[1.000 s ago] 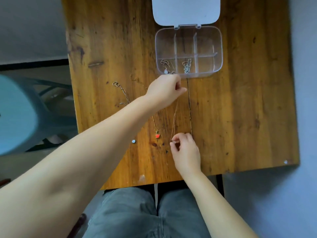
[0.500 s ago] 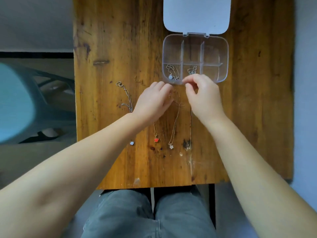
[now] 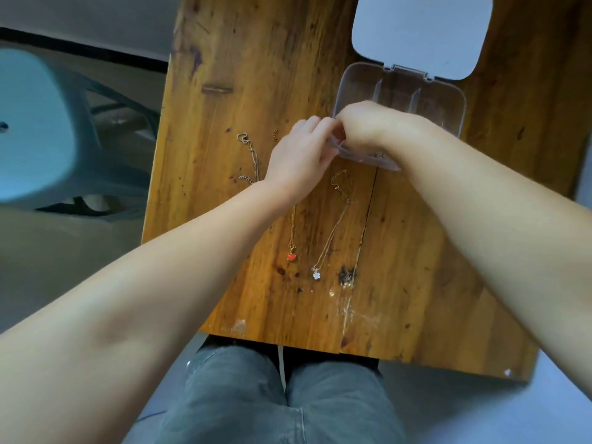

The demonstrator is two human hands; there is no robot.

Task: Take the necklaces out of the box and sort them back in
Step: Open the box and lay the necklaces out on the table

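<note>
Two bare hands meet at the near left corner of a clear plastic box [image 3: 448, 100] on a worn wooden table [image 3: 416, 251], its lid [image 3: 423, 33] open flat at the far side. Left hand [image 3: 301, 155] and right hand [image 3: 368, 126] have fingers curled together at the box's edge; whether either grips anything cannot be told. Near them on the table lie a gold necklace with a red heart pendant [image 3: 291, 257] and, just right, one with a white flower pendant [image 3: 316, 275]. A silver chain [image 3: 248, 149] lies farther left, partly under the left wrist
</note>
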